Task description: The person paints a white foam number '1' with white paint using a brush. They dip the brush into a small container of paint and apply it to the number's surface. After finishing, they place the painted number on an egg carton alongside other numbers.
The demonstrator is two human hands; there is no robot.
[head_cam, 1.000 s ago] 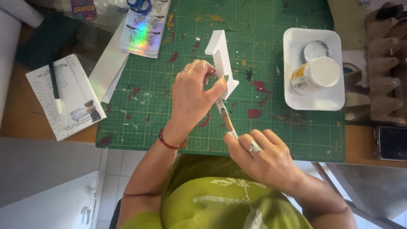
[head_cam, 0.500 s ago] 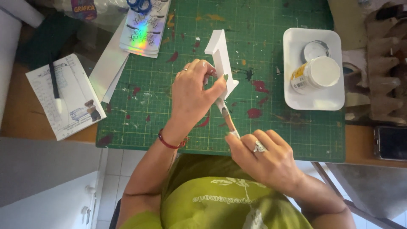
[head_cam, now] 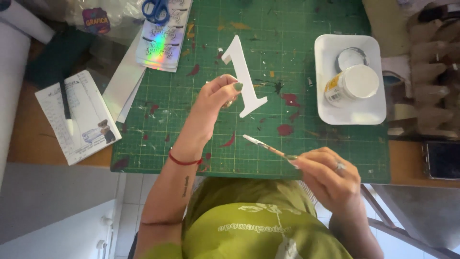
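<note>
My left hand [head_cam: 218, 98] pinches a white block shaped like the numeral one [head_cam: 243, 76], holding it above the green cutting mat [head_cam: 191, 134]. My right hand [head_cam: 328, 180] grips a thin paintbrush [head_cam: 266, 146] near its back end; the bristle tip points left and sits below the white numeral, apart from it. A red string bracelet circles my left wrist. A ring shows on my right hand.
A white tray [head_cam: 371, 112] at the right holds a paint jar with a white lid [head_cam: 352, 86] and a round tin. Blue-handled scissors [head_cam: 155, 9] and holographic sheets [head_cam: 160, 43] lie at top. A notepad with a pen [head_cam: 76, 115] sits left; a phone [head_cam: 441, 160] at right.
The right hand has drawn the paintbrush back and down, away from the white numeral. The left hand has shifted its grip, and the numeral now shows fully.
</note>
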